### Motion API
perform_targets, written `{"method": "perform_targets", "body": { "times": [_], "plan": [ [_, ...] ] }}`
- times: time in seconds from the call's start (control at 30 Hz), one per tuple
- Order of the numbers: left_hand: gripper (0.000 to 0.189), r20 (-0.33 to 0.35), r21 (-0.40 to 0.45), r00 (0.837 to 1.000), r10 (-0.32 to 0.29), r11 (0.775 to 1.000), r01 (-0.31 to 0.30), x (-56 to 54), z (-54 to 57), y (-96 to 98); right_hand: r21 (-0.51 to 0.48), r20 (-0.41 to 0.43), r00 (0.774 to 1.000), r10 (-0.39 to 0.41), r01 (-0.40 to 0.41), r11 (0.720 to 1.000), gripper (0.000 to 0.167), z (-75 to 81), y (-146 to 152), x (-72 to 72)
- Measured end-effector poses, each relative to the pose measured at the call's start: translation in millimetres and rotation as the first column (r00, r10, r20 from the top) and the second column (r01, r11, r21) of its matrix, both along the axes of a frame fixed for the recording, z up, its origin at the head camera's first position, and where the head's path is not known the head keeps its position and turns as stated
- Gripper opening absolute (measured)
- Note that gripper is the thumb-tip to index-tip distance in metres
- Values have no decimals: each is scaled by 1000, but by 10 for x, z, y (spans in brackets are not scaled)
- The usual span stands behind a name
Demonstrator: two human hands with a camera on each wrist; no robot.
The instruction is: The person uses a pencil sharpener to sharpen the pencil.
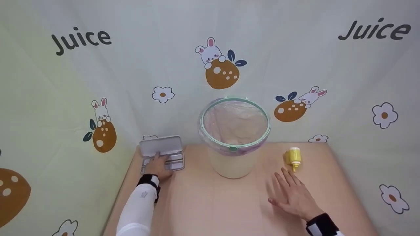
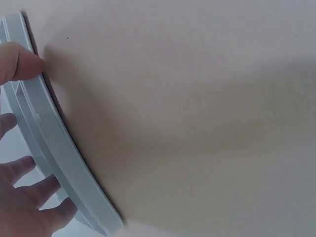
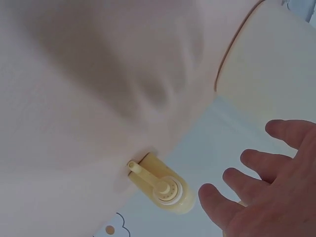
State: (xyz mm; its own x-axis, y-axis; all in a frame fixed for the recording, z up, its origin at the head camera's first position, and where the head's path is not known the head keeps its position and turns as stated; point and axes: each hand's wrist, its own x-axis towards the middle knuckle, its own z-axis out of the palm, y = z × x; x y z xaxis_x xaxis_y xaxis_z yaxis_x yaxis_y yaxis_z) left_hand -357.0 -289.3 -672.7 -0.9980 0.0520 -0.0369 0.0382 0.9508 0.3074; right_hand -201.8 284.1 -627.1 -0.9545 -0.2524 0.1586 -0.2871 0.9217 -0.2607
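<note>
A light grey pencil case [image 1: 160, 146] with inner compartments stands at the back left, its lid raised. My left hand [image 1: 159, 166] lies over it with fingers spread, and the fingertips reach toward the lid's hinge side. In the left wrist view the thumb [image 2: 22, 63] touches the near wall of the case and the other fingers hang over its inside. At the right, my right hand [image 1: 297, 198] hovers above the table, fingers straight and apart, holding nothing. Just beyond its fingertips is a small yellow bottle [image 1: 295, 155] with a white collar and narrow nozzle.
Between the hands, at the table's back edge, stands a pale trash bin [image 1: 231, 165] with a green rim ring and a clear plastic liner [image 1: 234, 121]. A printed curtain [image 1: 157, 49] encloses the peach table [image 1: 210, 209] at the back and both sides.
</note>
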Motion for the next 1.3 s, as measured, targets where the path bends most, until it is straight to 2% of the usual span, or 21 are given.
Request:
{"method": "perform_targets", "body": {
  "times": [0.13, 0.27, 0.47, 0.6, 0.77, 0.97, 1.17, 1.3],
  "plan": [
    [72, -24, -17, 1000, -16, 1000, 16, 63, -44, -21, 0, 1, 1000, 7, -7, 1000, 99, -13, -20, 0],
    [69, -38, -22, 999, -24, 999, 23, 114, -75, -16, -8, 6, 1000, 12, -12, 1000, 99, -21, -46, 4],
    [68, -37, -60, 999, -9, 998, 6, 212, -101, 12, -21, 69, 998, 8, -6, 1000, 100, -3, -94, 11],
    [64, -86, -65, 996, -8, 998, 3, 275, -113, 38, -38, 92, 996, 5, -1, 999, 100, 2, -117, 10],
    [58, -138, -99, 990, -18, 995, 5, 325, -114, 59, -75, 65, 998, 24, -19, 997, 95, -6, -137, 15],
    [58, -116, -87, 993, -6, 996, -4, 378, -78, 115, -89, 74, 997, 25, -18, 996, 92, -1, -145, 27],
    [57, -114, -79, 994, 6, 997, -15, 425, -46, 226, -96, 43, 998, 47, -43, 994, 87, -9, -168, 28],
    [54, -105, -70, 994, 7, 997, -15, 449, -25, 322, -115, 84, 995, 50, -40, 993, 80, 17, -179, 26]
  ]
}}
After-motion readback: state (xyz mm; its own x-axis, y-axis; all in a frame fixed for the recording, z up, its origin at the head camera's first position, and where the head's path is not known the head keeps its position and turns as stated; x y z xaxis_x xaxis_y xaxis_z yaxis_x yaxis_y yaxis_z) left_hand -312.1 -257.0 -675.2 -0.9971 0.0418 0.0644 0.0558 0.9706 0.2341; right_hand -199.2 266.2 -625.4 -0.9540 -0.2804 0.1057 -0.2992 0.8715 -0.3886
